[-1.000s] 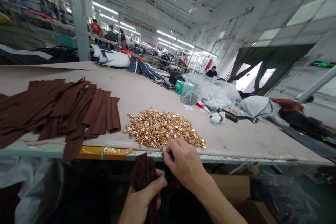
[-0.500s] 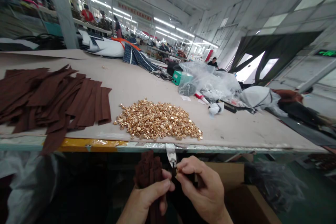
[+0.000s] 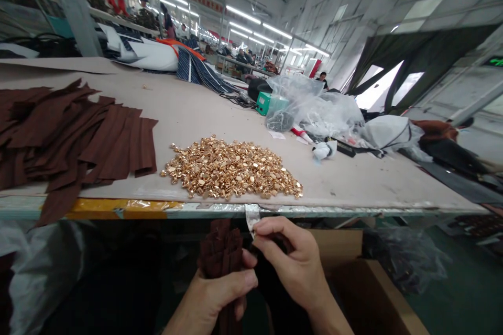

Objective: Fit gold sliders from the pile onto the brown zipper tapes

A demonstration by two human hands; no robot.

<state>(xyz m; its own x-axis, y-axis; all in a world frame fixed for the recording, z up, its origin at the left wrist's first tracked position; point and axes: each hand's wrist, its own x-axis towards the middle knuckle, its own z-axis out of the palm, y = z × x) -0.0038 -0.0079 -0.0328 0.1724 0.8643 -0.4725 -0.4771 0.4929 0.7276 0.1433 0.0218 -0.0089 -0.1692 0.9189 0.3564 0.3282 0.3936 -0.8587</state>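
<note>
A bundle of dark brown fabric strips point(image 3: 220, 251) stands upright in my left hand point(image 3: 226, 293), whose fingers are wrapped round it below the table edge. My right hand point(image 3: 293, 259) is beside it, thumb and forefinger pinched together. Between those fingertips is a small gold metal piece, mostly hidden now. The pinch is right at a silvery tab point(image 3: 252, 217) that hangs from the table's front edge. On the tabletop just beyond lies a heap of small gold metal pieces point(image 3: 236, 170). More brown fabric strips point(image 3: 78, 141) are piled at the left, one hanging over the edge.
Clear plastic bags point(image 3: 314, 102), a green box point(image 3: 264, 103) and a white-wrapped item point(image 3: 325, 149) lie on the table point(image 3: 353, 183) at right. Striped dark fabric point(image 3: 200, 70) lies at the back. Below the edge is an open cardboard box point(image 3: 373, 293). Several people sit far off.
My right hand has moved slightly up and left, bringing its pinch onto the hanging tab. The left hand keeps its hold on the strips. The camera view has shifted a little.
</note>
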